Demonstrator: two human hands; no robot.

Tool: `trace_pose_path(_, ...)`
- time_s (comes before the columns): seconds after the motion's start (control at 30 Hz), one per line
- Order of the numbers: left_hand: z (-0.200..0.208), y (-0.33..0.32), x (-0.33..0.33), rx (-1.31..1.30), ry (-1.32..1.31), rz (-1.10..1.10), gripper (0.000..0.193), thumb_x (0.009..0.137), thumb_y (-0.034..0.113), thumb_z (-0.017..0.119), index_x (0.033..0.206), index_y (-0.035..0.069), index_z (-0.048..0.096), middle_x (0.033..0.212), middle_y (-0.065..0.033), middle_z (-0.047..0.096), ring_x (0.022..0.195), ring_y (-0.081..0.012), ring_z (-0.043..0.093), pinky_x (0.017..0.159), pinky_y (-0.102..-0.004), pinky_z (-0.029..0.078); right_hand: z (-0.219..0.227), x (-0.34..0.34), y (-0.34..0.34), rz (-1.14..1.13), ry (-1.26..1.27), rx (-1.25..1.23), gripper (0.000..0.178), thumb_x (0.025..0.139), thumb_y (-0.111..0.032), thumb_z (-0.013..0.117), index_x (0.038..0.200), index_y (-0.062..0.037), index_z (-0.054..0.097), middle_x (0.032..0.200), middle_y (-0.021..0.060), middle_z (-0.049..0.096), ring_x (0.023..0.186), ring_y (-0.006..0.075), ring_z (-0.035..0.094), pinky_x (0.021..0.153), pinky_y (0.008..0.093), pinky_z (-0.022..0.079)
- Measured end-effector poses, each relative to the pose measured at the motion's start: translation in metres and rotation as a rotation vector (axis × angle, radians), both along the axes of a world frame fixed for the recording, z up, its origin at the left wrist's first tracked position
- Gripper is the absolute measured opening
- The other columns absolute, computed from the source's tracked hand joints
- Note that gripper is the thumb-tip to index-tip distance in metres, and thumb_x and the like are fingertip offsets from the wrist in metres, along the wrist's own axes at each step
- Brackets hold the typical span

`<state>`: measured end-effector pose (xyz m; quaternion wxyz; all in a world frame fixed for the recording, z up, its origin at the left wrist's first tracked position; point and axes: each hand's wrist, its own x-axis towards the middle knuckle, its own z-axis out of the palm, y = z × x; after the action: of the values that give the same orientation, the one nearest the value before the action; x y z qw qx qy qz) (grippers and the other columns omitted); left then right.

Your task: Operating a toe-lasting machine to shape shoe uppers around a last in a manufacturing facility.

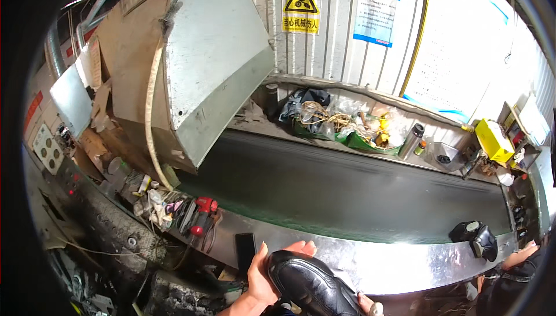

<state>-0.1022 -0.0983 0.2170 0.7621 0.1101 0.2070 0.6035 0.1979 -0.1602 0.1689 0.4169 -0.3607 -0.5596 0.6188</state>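
Observation:
A black leather shoe (310,281) is held at the lower middle, its rounded toe pointing up and left. My left hand (260,278) cups the toe end, thumb up on the near side and fingertips showing beyond the far side. At the shoe's other end, only the fingertips of my right hand (369,304) show, closed at its edge. One of those fingers has a pale covering at its tip. The rest of the right hand is cut off by the lower picture edge. Just left of my left hand, a black phone-like slab (245,251) lies on the metal ledge.
Beyond the metal ledge (399,264) runs a dark conveyor belt (347,191), partly under a large metal hood (214,55). Black shoes (475,239) rest at the ledge's right, near another person's hand (520,256). A red tool (204,214) and clutter lie left. Green-edged bags (370,142) and a flask (412,141) line the back shelf.

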Motion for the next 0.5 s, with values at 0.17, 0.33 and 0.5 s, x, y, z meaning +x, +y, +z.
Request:
trace_pose_path(0.17,-0.011,0.021,-0.018,0.038,-0.024,-0.285,0.067,0.098,0.047,0.037,0.136,-0.006,0.054,0.145,-0.0228,0.050,0.139,-0.0331,0.043,0.116,-0.0471,0.033,-0.022,-0.011,-0.020,-0.093,-0.101,0.081,0.095,0.072,-0.026,0.088,0.148,-0.0010,0.037,0.146,0.0216,0.046,0.138,0.0342,0.043,0.111,0.0457,0.039)
trace_pose_path(0.33,-0.030,0.039,-0.027,-0.044,-0.158,-0.336,0.055,0.092,0.035,0.044,0.121,-0.007,0.064,0.131,-0.0243,0.060,0.129,-0.0354,0.053,0.114,-0.0481,0.037,-0.044,-0.020,-0.043,-0.161,-0.195,0.139,0.099,0.069,-0.026,0.090,0.149,-0.0014,0.036,0.146,0.0228,0.045,0.139,0.0356,0.041,0.111,0.0470,0.038)
trace_pose_path(0.5,-0.039,0.048,-0.026,-0.130,-0.187,-0.336,0.047,0.093,0.027,0.045,0.115,-0.009,0.066,0.125,-0.0258,0.063,0.125,-0.0373,0.056,0.112,-0.0495,0.041,-0.059,-0.026,-0.059,-0.188,-0.270,0.191,0.104,0.067,-0.026,0.092,0.149,-0.0018,0.034,0.147,0.0240,0.043,0.140,0.0369,0.039,0.112,0.0483,0.037)
